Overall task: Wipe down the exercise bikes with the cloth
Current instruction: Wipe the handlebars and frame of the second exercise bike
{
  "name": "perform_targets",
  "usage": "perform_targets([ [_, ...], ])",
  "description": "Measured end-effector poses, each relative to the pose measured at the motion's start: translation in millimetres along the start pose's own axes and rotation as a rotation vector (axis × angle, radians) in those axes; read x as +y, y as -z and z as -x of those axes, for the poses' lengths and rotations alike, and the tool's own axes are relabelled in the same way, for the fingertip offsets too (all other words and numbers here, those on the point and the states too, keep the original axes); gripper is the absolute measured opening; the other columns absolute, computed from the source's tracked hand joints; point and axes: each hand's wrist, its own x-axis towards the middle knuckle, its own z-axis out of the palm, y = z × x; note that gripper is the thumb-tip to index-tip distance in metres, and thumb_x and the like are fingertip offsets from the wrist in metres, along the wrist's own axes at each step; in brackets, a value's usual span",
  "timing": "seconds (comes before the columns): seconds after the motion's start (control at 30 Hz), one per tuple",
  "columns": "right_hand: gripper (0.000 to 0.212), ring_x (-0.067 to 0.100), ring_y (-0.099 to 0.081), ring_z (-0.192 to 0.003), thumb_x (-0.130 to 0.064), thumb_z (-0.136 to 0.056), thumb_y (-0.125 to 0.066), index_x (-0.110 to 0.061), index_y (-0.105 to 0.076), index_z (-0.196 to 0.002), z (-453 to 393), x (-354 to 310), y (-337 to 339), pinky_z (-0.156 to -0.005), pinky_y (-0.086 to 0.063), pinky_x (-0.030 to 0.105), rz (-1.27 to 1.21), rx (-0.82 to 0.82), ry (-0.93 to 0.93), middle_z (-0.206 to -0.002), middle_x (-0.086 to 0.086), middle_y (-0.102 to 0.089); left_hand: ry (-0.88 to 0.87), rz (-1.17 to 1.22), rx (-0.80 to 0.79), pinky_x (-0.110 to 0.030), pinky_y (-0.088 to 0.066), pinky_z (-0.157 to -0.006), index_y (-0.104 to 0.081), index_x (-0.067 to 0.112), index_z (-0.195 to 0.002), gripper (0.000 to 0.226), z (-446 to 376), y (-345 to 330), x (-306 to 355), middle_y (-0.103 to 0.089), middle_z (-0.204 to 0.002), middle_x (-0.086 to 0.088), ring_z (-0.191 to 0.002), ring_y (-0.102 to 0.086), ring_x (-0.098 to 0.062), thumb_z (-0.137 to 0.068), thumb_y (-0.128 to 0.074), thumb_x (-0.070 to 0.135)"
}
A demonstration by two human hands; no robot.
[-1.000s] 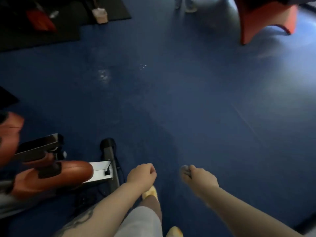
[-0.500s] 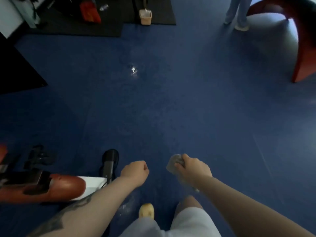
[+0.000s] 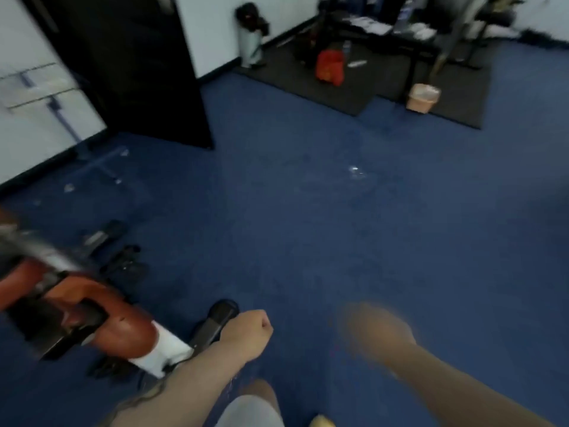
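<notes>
From the head view, a blue floor (image 3: 338, 226) is seen from above; the left hand (image 3: 249, 332) is held low in the frame, its fingers curled into a closed fist with nothing seen inside it; the right hand (image 3: 374, 332) is smeared by motion blur, so its grip cannot be told, and the cloth cannot be made out in it or anywhere else in the frame. A bike (image 3: 92, 315), orange with black parts, is seen at the lower left, only partly in frame and blurred; its white bar (image 3: 166, 349) is joined to a black foot (image 3: 215, 322) resting on the floor just beside the left wrist; neither hand is touching the bike. A grey-clad knee (image 3: 249, 411) and a yellow shoe tip (image 3: 321, 422) are seen at the bottom edge. Farther off, a black mat (image 3: 323, 87) is laid by the wall; a red bag (image 3: 331, 67) is set on it, and a tan bin (image 3: 422, 98) stands at its edge; a dark door (image 3: 132, 66) is seen at the upper left.
</notes>
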Motion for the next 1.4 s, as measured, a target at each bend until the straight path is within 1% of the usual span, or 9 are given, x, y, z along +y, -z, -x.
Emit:
perform_targets([
  [0.2,0.033,0.013,-0.058,-0.069,-0.052,-0.095,-0.032,-0.026,-0.044,-0.113,-114.9,-90.0,50.9,-0.052,-0.043,0.027,0.07,-0.027,0.288,-0.077,-0.01,-0.054,0.321,0.172,0.12,-0.035,-0.049,-0.089,-0.063,0.016,-0.1,0.031,-51.3,49.9,-33.8,-0.067,-0.112,-0.006,-0.102,-0.062,-0.026,-0.095,-0.033,0.023],
  [0.4,0.037,0.015,-0.059,-0.077,-0.055,-0.096,-0.03,-0.027,-0.044,-0.116,-201.3,-196.4,102.4,-0.058,-0.045,0.029,0.132,-0.023,0.482,-0.092,-0.007,-0.06,0.431,0.261,0.074,-0.03,-0.045,-0.094,-0.061,0.019,-0.106,0.025,-108.7,113.3,-78.1,-0.063,-0.123,-0.005,-0.113,-0.059,-0.026,-0.091,-0.042,0.028],
  [0.67,0.037,0.016,-0.061,-0.084,-0.054,-0.096,-0.03,-0.024,-0.045,-0.111,-313.6,-290.1,200.3,-0.065,-0.047,0.03,0.185,-0.033,0.642,-0.094,-0.006,-0.061,0.432,0.479,0.227,-0.024,-0.045,-0.073,-0.055,0.015,-0.082,0.026,-210.9,230.2,-67.1,-0.063,-0.093,0.002,-0.086,-0.058,-0.013,-0.097,-0.035,0.022],
  [0.77,0.038,0.018,-0.062,-0.09,-0.053,-0.097,-0.032,-0.022,-0.042,-0.116,-369.9,-327.2,235.2,-0.067,-0.046,0.03,0.268,-0.046,0.711,-0.103,-0.002,-0.062,0.489,0.539,0.292,-0.028,-0.05,-0.077,-0.058,0.016,-0.084,0.025,-257.2,271.8,-69.4,-0.066,-0.093,0.004,-0.084,-0.06,-0.012,-0.093,-0.036,0.022],
  [0.83,0.034,0.018,-0.062,-0.087,-0.05,-0.098,-0.033,-0.022,-0.036,-0.117,-405.6,-358.6,263.0,-0.067,-0.048,0.031,0.349,-0.045,0.781,-0.103,-0.001,-0.062,0.552,0.6,0.359,-0.026,-0.048,-0.071,-0.059,0.017,-0.087,0.023,-282.6,296.0,-75.4,-0.063,-0.088,0.007,-0.079,-0.057,-0.011,-0.093,-0.037,0.022],
  [0.9,0.032,0.016,-0.063,-0.081,-0.049,-0.098,-0.033,-0.021,-0.033,-0.115,-431.5,-392.9,284.2,-0.065,-0.05,0.031,0.396,-0.033,0.873,-0.097,-0.003,-0.062,0.621,0.638,0.405,-0.023,-0.043,-0.066,-0.054,0.018,-0.078,0.022,-297.3,318.1,-80.6,-0.057,-0.078,0.01,-0.072,-0.052,-0.008,-0.092,-0.037,0.02],
  [1.13,0.025,0.013,-0.061,-0.074,-0.049,-0.097,-0.031,-0.024,-0.031,-0.103,-476.6,-537.3,319.1,-0.065,-0.054,0.035,0.456,-0.046,1.186,-0.085,-0.006,-0.06,0.849,0.815,0.538,-0.024,-0.038,-0.065,-0.047,0.017,-0.071,0.024,-313.2,365.1,-111.8,-0.053,-0.078,0.006,-0.07,-0.048,-0.009,-0.093,-0.039,0.02],
  [1.27,0.021,0.011,-0.059,-0.07,-0.049,-0.097,-0.033,-0.029,-0.033,-0.094,-483.2,-622.2,312.1,-0.061,-0.051,0.034,0.449,-0.074,1.354,-0.08,-0.009,-0.059,0.961,0.871,0.564,-0.028,-0.043,-0.078,-0.055,0.022,-0.086,0.019,-301.7,383.9,-157.9,-0.062,-0.095,0.002,-0.088,-0.057,-0.017,-0.093,-0.039,0.028],
  [1.4,0.015,0.007,-0.055,-0.076,-0.047,-0.097,-0.038,-0.033,-0.043,-0.093,-480.5,-705.4,307.6,-0.067,-0.052,0.034,0.4,-0.074,1.53,-0.097,-0.014,-0.049,1.019,0.942,0.648,-0.032,-0.048,-0.086,-0.058,0.021,-0.086,0.02,-292.1,418.5,-216.6,-0.068,-0.102,0.001,-0.095,-0.063,-0.02,-0.091,-0.04,0.027],
])
